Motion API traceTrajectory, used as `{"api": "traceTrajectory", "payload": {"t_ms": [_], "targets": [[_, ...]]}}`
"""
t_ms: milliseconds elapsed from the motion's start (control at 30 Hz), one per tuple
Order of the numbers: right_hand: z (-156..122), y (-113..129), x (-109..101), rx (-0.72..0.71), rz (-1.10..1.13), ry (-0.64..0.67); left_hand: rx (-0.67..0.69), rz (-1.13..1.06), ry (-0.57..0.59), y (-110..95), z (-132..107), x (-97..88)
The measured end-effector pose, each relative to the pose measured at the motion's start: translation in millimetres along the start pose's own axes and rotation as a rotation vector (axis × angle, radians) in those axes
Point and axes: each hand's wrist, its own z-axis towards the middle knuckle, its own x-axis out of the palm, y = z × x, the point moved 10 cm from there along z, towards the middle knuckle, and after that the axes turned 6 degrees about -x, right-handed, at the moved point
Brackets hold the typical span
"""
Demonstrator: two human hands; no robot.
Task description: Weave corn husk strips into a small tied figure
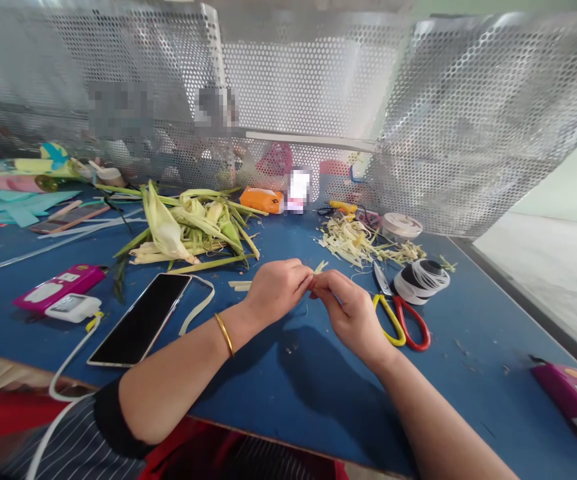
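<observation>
My left hand (279, 288) and my right hand (349, 308) meet above the blue table (278, 373), fingertips pinched together on a thin pale leaf strip (320, 267) that pokes up between them. A gold bangle sits on my left wrist. Scissors (397, 312) with one yellow and one red handle lie just right of my right hand. A pile of green and pale leaves (188, 227) lies behind my left hand.
A black phone (141, 319) lies left of my left arm, with a pink device and white charger (61, 295) beyond it. Tape rolls (421, 279), leaf scraps (356, 243) and an orange box (262, 199) sit further back. A perforated metal screen (468, 133) walls the table.
</observation>
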Motion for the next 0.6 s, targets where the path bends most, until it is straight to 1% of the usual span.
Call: {"api": "traceTrajectory", "payload": {"t_ms": [67, 167, 267, 400, 433, 500, 600], "targets": [[1, -6, -1, 0.043, -0.021, -0.006, -0.020, 0.160, 0.031, 0, -1, 3.6], [1, -20, 2, 0.099, -0.004, 0.010, -0.046, 0.333, 0.135, -3, -4, 13.0], [-2, -37, 8, 0.188, -0.004, 0.059, -0.053, 0.422, 0.248, -8, -8, 22.0], [-7, -55, 14, 0.306, -0.017, 0.130, -0.065, 0.460, 0.363, -13, -10, 34.4], [-7, -57, 14, 0.320, -0.048, 0.147, -0.067, 0.468, 0.385, -14, -10, 38.4], [-8, -61, 15, 0.324, -0.178, 0.202, -0.071, 0.485, 0.416, -17, -11, 47.2], [-8, -66, 21, 0.296, -0.350, 0.322, -0.105, 0.491, 0.444, -19, -16, 59.7]]}}
